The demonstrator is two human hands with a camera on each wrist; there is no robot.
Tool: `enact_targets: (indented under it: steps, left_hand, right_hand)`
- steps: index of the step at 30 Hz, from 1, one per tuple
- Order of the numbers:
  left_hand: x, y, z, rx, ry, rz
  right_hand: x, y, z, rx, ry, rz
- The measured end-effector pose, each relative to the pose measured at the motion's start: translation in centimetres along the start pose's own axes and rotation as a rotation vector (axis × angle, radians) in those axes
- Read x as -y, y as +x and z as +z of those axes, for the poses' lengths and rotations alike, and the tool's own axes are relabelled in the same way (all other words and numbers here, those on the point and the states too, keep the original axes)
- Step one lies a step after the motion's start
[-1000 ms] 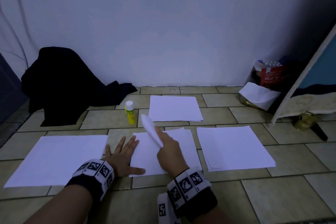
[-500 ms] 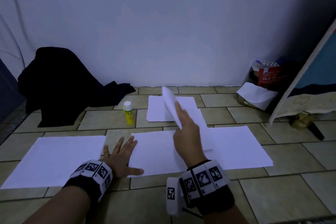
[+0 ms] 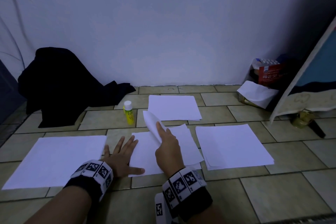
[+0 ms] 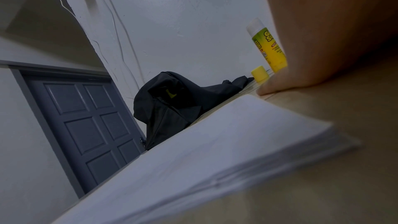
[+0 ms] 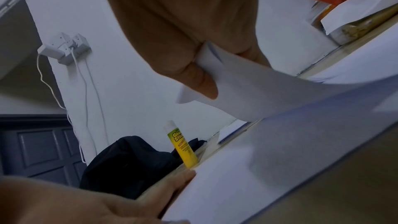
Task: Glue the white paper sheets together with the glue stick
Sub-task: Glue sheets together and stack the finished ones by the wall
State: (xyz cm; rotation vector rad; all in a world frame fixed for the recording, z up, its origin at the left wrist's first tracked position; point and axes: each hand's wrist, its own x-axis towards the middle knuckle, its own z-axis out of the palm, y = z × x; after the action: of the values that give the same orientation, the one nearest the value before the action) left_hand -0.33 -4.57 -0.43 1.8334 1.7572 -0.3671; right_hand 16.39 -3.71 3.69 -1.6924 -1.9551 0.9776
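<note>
Lifted sheet (image 3: 152,125), frame centre: pinched at its corner by right hand (image 3: 168,148) | left hand (image 3: 121,154), fingers spread flat, steadies centre stack (image 3: 145,158) | glue stick (image 3: 128,112) upright above | risk: limp sheet lands askew.

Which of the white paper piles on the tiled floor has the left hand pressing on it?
The middle pile: the flat left hand rests on its left edge.

Paper stacks on the floor

Glue stick (image 3: 128,112) stands left of the far stack (image 3: 173,107); three stacks lie nearer, side by side.
</note>
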Motion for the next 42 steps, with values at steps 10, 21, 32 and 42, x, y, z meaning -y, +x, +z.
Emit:
enact_targets:
  steps: [10,21,32,42]
  left_hand:
    - [-0.1,-0.1,-0.1,0.005,0.012,-0.001]
    - [0.1,0.1,0.0,-0.002,0.026,-0.006]
    - [-0.1,-0.1,-0.1,-0.002,0.02,-0.016]
    - [-0.6,-0.2,0.1,0.021,0.096,-0.087]
  right_hand:
    - [0.7,0.5,0.6,0.053,-0.028,0.102]
    - [-0.3,1.0,2.8,0.115,-0.105,0.152]
    - [-0.5,1.0,1.9,0.104,-0.161,0.104]
    - [-2.6,2.6,-2.6,0.018,-0.212,0.141]
